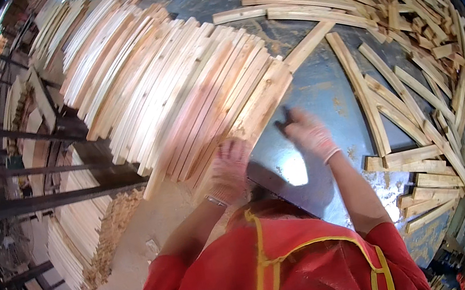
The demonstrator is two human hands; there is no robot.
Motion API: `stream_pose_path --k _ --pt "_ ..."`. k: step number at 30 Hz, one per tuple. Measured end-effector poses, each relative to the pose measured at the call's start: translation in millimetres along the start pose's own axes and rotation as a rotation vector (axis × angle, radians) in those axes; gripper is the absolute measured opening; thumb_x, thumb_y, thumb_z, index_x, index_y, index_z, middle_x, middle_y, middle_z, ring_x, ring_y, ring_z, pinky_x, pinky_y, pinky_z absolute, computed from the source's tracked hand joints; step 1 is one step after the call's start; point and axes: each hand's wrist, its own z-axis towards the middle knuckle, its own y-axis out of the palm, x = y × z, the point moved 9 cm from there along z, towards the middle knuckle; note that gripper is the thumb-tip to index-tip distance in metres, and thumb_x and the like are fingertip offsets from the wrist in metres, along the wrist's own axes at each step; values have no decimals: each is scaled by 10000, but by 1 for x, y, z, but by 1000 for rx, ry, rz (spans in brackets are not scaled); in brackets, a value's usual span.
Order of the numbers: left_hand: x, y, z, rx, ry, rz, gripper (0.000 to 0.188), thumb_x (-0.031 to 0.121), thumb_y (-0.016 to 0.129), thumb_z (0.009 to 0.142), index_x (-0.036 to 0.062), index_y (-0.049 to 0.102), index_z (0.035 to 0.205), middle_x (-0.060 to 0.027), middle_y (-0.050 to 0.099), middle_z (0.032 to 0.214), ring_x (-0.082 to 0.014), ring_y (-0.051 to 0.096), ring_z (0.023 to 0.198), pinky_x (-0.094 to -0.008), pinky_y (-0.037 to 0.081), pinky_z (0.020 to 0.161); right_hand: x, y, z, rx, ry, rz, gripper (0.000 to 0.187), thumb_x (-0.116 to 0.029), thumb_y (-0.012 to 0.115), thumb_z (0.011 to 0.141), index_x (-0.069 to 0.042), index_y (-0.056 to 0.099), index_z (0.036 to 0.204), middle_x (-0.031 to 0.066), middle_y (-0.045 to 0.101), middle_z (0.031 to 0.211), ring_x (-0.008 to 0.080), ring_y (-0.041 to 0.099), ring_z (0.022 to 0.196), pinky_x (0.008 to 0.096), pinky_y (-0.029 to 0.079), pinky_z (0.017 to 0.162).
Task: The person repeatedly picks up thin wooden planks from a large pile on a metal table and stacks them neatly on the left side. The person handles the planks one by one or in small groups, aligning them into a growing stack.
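My left hand (229,164), in a pale work glove, is closed over the near end of a wide wooden board (263,106). That board lies at the right edge of a long row of narrow wooden strips (173,87) set side by side. To the right, over the grey metal tabletop (319,90), is my gloved right hand (307,132). Its fingers are curled around a small dark object (284,122) whose kind I cannot make out. This hand is apart from the board.
Loose wooden offcuts (360,99) lie across the table's right side, with a heap of short pieces (424,21) at the far right. Dark metal bars (39,203) and more stacked strips (76,220) are on the left. Sawdust dots the tabletop.
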Motion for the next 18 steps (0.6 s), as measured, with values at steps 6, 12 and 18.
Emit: stream_pose_path --k 6,12,18 --pt "-32 -24 8 -87 -191 -117 820 446 764 895 85 482 1575 -177 515 1566 -384 492 1454 -534 439 1135 207 -200 -72 631 502 -533 828 -361 813 816 -45 506 1517 240 632 1440 435 649 1267 507 535 1074" --pt "-52 -41 24 -194 -390 -547 784 312 779 875 86 506 1575 -186 679 1334 -367 671 1215 -431 544 1026 228 -56 -83 301 428 382 859 -432 783 926 16 428 1568 181 760 1020 280 728 907 373 602 866" --pt "-47 -54 33 -329 -483 -1205 673 122 647 879 65 565 1544 -158 719 1044 -180 684 939 -325 561 857 40 123 -117 -342 337 86 994 -712 479 1035 182 486 1470 260 774 1179 395 738 1177 430 559 1062"
